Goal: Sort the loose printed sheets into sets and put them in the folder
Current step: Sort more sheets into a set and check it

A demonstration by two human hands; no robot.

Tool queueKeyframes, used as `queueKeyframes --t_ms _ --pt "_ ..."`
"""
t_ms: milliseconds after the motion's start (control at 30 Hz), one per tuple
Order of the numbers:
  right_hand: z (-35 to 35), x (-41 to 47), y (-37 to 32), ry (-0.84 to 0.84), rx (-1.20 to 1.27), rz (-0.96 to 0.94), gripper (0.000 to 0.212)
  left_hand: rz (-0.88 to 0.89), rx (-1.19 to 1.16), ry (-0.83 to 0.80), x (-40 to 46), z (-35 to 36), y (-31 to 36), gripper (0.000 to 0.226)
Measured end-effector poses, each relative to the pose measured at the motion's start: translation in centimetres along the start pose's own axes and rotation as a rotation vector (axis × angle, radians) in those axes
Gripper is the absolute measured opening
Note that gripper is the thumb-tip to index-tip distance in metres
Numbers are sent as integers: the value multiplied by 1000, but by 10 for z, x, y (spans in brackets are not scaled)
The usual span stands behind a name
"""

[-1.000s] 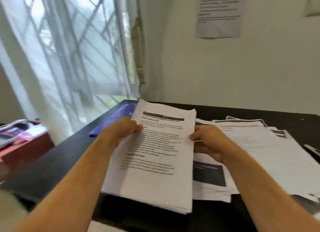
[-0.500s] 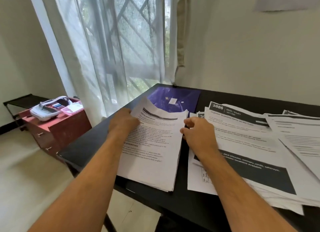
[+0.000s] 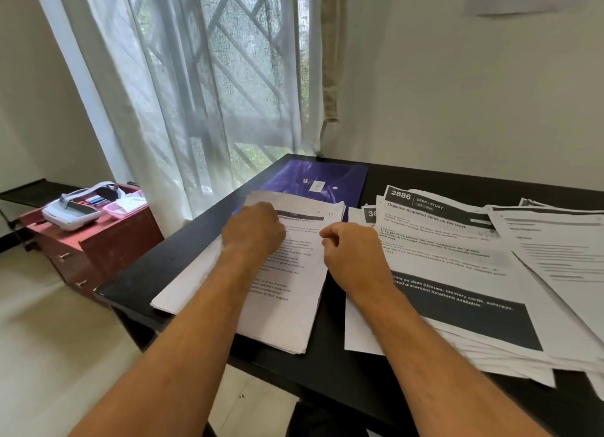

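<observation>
A stack of printed sheets (image 3: 287,292) lies flat on the black table (image 3: 330,364), its top edge overlapping a purple folder (image 3: 323,180) at the back. My left hand (image 3: 253,229) sits on the stack's upper left part with its fingers curled over the paper. My right hand (image 3: 351,252) is at the stack's right edge, fingers curled with the thumb against the paper. To the right spreads a loose pile of printed sheets (image 3: 457,273), topped by a page headed 2886 with a dark band.
More white sheets (image 3: 562,257) overlap at the far right of the table. A red drawer unit (image 3: 94,243) with a white device and a pink tray stands left of the table, below the curtained window (image 3: 212,86). The wall is close behind.
The stack was held up off the table in both hands. It now lies flat, pushed farther back onto the folder's near edge. The view has tipped down and left.
</observation>
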State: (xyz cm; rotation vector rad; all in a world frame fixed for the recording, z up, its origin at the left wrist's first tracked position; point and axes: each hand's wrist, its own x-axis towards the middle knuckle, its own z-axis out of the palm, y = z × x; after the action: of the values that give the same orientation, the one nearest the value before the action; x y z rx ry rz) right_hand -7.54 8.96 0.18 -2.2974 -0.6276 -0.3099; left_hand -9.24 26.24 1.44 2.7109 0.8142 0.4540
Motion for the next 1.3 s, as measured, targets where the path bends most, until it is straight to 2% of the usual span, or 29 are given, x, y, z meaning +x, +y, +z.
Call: queueKeyframes --t_ms 133,300,467,533,633,767,900,1000,1167,1300 --pt "-3 -3 0 -95 -3 -11 23 37 98 -54 -3 3 10 20" --pt "-38 -1 7 42 27 -43 22 69 228 -84 -9 -3 34 22" --pt "-107 3 46 -32 -151 38 19 382 195 1 -47 -8 94 36" --pt "-146 1 84 -52 -255 128 21 515 123 -62 -68 -4 136 40" --pt "-209 -4 149 -89 -426 299 30 601 -16 -184 -89 9 201 42" --pt "-254 -20 210 -141 -528 475 39 638 -108 -324 -103 38 274 32" --pt "-256 -37 245 -111 -449 498 36 672 -41 -267 -117 77 320 31" --pt "-252 -40 254 -127 -439 481 45 687 46 -197 -123 106 324 49" --pt "-255 -40 255 -170 -446 484 51 616 -41 -321 -104 123 314 77" --pt "-256 -40 245 -161 -472 493 49 624 -147 -324 -103 121 314 80"
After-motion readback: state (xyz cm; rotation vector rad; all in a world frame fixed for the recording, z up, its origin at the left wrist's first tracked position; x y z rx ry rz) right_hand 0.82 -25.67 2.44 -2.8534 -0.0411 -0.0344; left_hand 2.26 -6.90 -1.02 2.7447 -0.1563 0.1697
